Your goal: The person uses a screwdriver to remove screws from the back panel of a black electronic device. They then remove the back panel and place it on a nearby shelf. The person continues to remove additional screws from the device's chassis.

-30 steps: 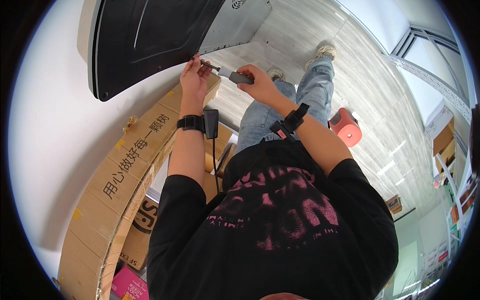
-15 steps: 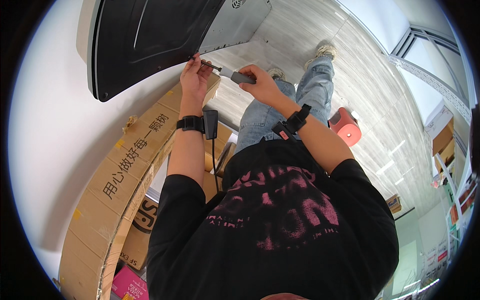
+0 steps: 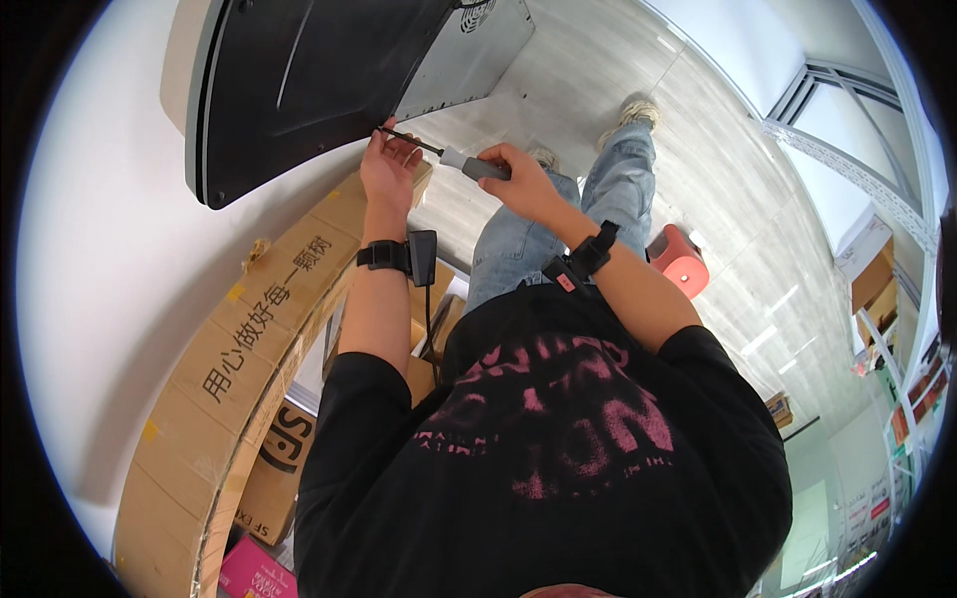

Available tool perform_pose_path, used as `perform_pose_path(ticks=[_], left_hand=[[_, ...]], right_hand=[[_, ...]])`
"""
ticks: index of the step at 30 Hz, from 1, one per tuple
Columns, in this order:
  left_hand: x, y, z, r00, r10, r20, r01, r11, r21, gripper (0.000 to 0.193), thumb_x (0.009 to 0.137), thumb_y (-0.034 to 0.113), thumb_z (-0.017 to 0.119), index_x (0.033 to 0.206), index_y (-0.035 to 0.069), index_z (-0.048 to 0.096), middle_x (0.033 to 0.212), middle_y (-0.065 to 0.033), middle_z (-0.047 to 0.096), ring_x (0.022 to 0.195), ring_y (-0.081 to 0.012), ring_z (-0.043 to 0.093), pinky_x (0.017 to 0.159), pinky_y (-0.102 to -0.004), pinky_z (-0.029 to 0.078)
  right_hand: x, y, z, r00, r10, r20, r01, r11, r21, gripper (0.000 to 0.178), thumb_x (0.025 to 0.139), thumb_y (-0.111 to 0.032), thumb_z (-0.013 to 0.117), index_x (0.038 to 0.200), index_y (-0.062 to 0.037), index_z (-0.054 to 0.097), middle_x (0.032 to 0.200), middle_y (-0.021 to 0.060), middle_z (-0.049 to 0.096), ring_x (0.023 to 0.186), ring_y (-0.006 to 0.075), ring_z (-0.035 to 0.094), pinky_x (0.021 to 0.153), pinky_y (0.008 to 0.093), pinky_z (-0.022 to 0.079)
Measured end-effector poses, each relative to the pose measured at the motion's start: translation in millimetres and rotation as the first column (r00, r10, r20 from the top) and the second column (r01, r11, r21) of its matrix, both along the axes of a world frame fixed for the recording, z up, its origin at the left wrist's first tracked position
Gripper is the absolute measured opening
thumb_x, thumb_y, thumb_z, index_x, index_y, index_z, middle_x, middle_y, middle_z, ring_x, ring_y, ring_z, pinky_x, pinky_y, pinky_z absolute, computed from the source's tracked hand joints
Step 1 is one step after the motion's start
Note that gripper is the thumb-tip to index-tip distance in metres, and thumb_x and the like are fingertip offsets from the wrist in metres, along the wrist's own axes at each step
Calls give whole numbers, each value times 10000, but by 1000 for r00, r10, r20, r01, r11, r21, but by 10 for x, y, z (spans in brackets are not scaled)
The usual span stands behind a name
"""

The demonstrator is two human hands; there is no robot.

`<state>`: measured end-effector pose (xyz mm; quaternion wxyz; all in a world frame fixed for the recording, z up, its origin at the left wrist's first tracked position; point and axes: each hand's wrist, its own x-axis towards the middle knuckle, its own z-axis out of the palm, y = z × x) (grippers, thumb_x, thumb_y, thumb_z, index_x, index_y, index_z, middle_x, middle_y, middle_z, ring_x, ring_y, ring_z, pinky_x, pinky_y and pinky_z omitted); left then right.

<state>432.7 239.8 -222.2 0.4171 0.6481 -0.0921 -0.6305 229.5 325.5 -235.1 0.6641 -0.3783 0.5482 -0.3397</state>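
Observation:
My right hand point(image 3: 523, 182) is closed around the grey handle of a screwdriver point(image 3: 469, 162). Its thin dark shaft points left, toward my left hand point(image 3: 389, 172). There the thumb and forefinger pinch together around the shaft's tip, and the other fingers curl loosely below it. Anything small between those fingertips is too small to make out. Both the tip and the left fingertips are at the lower edge of a large black panel point(image 3: 319, 85), part of a bulky upright piece with a grey side point(image 3: 469, 65).
A long cardboard box point(image 3: 239, 329) leans along the white wall at my left, with another carton point(image 3: 269, 478) and a pink box point(image 3: 254, 570) beside it. A red stool point(image 3: 680, 264) stands on the grey wood-look floor point(image 3: 738, 199) by my right leg. Shelving point(image 3: 882, 369) lines the far right.
The view has shifted slightly. More of the screwdriver's shaft shows, reaching in front of my left fingers up to the pinching thumb and forefinger. My right hand keeps its grip on the handle.

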Motion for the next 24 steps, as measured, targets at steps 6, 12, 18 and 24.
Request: perform_pose_path(ticks=[6, 12, 18, 24], left_hand=[[-161, 42, 63, 1000, 7, 22, -7, 1000, -22, 279, 936, 313, 468, 1091, 111, 583, 797, -45, 606, 737, -156, 569, 714, -311, 439], [-787, -158, 413, 983, -183, -33, 176, 974, -139, 283, 917, 245, 508, 1124, 64, 573, 796, -50, 636, 759, -159, 600, 698, -301, 444], [-2169, -817, 1097, 891, -388, -234, 277, 875, -397, 173, 916, 133, 522, 1053, 58, 598, 888, -74, 650, 767, -142, 607, 674, -282, 476], [-3460, -1395, 1719, 751, -631, -195, 466, 715, -521, 116, 910, 144, 544, 983, 75, 600, 895, -47, 643, 797, -125, 596, 705, -272, 463]], right_hand=[[-174, -22, 71, 1000, 8, -19, -7, 1000, 23, 325, 762, -70, 653, 1066, -6, 557, 950, 69, 604, 855, 152, 573, 775, 288, 458], [-948, -99, 542, 984, -105, 145, 85, 987, 134, 259, 789, -46, 550, 1046, -14, 564, 849, 39, 595, 724, 86, 551, 581, 223, 417], [-2083, -274, 1310, 925, -361, 117, 361, 932, 15, 257, 794, -29, 499, 1044, -3, 551, 819, 44, 582, 601, 105, 558, 477, 218, 392], [-3139, -494, 1847, 871, -465, 157, 479, 875, -68, 160, 862, -99, 565, 996, -14, 548, 790, 33, 569, 583, 80, 518, 467, 204, 363]])
